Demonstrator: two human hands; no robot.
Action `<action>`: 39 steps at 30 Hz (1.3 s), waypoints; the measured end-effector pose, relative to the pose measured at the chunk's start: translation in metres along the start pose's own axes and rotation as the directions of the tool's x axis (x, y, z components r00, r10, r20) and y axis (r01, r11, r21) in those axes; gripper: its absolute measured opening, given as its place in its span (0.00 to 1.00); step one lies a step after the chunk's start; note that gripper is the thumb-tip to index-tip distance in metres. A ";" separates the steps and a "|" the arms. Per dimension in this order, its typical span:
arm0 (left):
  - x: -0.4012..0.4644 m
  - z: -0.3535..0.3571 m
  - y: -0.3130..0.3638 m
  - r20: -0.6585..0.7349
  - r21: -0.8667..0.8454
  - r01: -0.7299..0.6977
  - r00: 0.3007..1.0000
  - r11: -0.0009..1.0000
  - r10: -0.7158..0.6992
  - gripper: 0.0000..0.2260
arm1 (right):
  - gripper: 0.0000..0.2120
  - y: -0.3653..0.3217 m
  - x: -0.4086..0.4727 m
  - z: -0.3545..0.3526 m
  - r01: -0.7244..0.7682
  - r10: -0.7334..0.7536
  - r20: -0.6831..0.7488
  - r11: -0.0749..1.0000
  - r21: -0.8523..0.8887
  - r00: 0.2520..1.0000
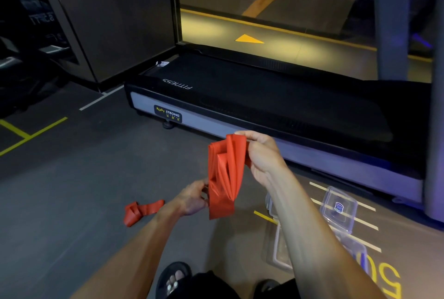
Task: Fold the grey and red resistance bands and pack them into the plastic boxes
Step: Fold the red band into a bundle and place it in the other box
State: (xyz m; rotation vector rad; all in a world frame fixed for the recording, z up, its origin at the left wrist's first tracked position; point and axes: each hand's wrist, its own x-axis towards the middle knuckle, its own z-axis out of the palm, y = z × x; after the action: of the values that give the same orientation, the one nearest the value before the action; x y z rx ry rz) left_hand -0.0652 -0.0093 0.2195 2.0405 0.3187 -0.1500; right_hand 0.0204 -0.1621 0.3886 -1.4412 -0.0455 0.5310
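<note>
A red resistance band (224, 176) hangs in several folded layers between my hands, above the gym floor. My right hand (260, 152) pinches the top of the folds. My left hand (192, 199) grips the band lower down at its left edge. The band's loose tail (139, 211) trails to the left and lies on the floor behind my left wrist. Clear plastic boxes (338, 207) sit on the floor to the right, partly hidden by my right forearm. No grey band is in view.
A black treadmill (264, 97) with a grey side rail lies across the floor just beyond my hands. A grey upright post (434, 154) stands at the right. Yellow and white lines mark the dark floor. My sandalled feet (174, 277) show at the bottom.
</note>
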 end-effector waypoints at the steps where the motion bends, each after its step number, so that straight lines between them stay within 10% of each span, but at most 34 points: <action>1: -0.003 -0.004 0.000 0.024 -0.019 -0.026 0.999 0.999 0.027 0.19 | 0.10 0.001 0.002 0.000 -0.001 0.001 -0.011 1.000 0.002 1.000; 6: -0.002 -0.015 -0.005 0.092 -0.021 -0.071 0.993 0.997 0.073 0.19 | 0.15 0.004 0.019 -0.001 -0.024 0.023 -0.075 0.999 -0.021 0.997; 17: 0.074 -0.014 -0.048 -0.206 0.279 0.043 0.978 0.959 0.016 0.09 | 0.16 0.051 0.120 0.002 -0.095 0.092 -0.062 0.995 -0.039 0.994; 24: 0.173 -0.014 -0.116 -0.334 -0.089 0.215 0.913 0.973 -0.233 0.08 | 0.11 0.104 0.217 0.007 -0.090 0.091 0.012 0.996 -0.029 0.996; 29: 0.240 -0.044 -0.138 -0.484 -0.073 -0.006 0.875 0.997 -0.030 0.13 | 0.07 0.123 0.271 0.011 -0.005 -0.005 0.093 0.995 0.104 0.996; 39: 0.243 0.029 -0.254 -0.086 -0.029 0.150 0.985 0.988 -0.152 0.27 | 0.14 0.340 0.273 -0.028 -0.122 0.138 0.091 0.980 -0.159 0.986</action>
State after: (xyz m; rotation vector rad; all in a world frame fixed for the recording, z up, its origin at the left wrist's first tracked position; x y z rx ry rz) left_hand 0.0951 0.1169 -0.0685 2.0043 0.5282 -0.1488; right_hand 0.1632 -0.0744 -0.0148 -1.5729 -0.0750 0.7213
